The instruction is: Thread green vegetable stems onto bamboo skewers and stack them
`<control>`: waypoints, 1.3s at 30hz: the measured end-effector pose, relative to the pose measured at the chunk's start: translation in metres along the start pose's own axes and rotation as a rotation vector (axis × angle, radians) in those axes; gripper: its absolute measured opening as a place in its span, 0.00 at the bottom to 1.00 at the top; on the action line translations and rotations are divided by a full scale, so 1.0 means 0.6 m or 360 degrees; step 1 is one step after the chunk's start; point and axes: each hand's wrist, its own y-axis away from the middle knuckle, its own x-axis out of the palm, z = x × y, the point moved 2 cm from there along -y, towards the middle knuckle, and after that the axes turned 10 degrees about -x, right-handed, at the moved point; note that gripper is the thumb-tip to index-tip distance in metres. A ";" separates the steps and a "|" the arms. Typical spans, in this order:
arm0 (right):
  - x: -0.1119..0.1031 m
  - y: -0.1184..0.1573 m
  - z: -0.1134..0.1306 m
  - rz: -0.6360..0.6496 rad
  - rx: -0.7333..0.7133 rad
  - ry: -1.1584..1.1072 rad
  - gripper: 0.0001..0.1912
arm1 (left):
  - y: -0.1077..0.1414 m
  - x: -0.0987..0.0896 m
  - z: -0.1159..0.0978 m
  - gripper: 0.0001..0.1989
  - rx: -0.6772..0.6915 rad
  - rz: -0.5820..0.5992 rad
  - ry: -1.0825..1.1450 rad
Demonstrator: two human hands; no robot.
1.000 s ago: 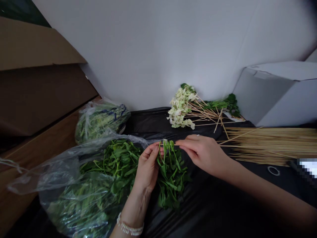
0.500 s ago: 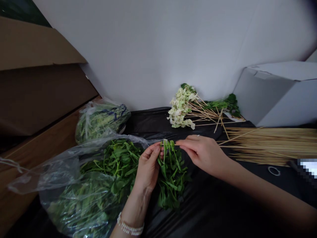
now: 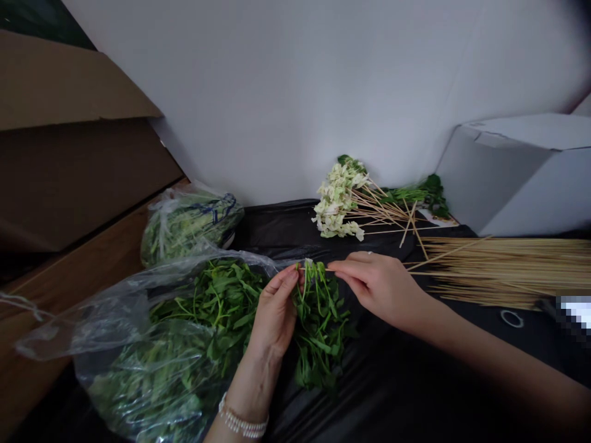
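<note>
My right hand [image 3: 376, 283] is closed in a pinch on a thin bamboo skewer [image 3: 415, 272], which points left. Several leafy green stems [image 3: 323, 326] hang from the skewer's tip end, their leaves drooping over the black sheet. At that tip, my left hand [image 3: 277, 307] pinches a stem of the greens between thumb and fingers; the exact contact is partly hidden. Just left of my left hand, loose leafy greens [image 3: 226, 295] spill from the mouth of a clear plastic bag [image 3: 152, 369].
Skewers threaded with pale cabbage leaves [image 3: 339, 197] lie by the white wall. Bare bamboo skewers [image 3: 503, 271] are heaped at right, near a white box [image 3: 512, 172]. Another bag of greens [image 3: 184, 224] sits at back left beside a cardboard box [image 3: 74, 166]. Black plastic sheeting [image 3: 392, 381] covers the surface.
My left hand has shifted very slightly at the skewer's tip. Otherwise both hands and the hanging greens stay almost in place.
</note>
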 end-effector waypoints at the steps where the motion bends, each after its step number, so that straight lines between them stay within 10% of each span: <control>1: 0.000 0.000 0.000 -0.0003 -0.0002 0.0001 0.13 | 0.001 0.000 0.000 0.13 -0.0007 -0.0002 0.0007; 39: 0.006 0.004 0.011 0.0011 -0.0069 0.0100 0.14 | -0.001 -0.002 -0.004 0.09 -0.0148 0.0021 -0.0109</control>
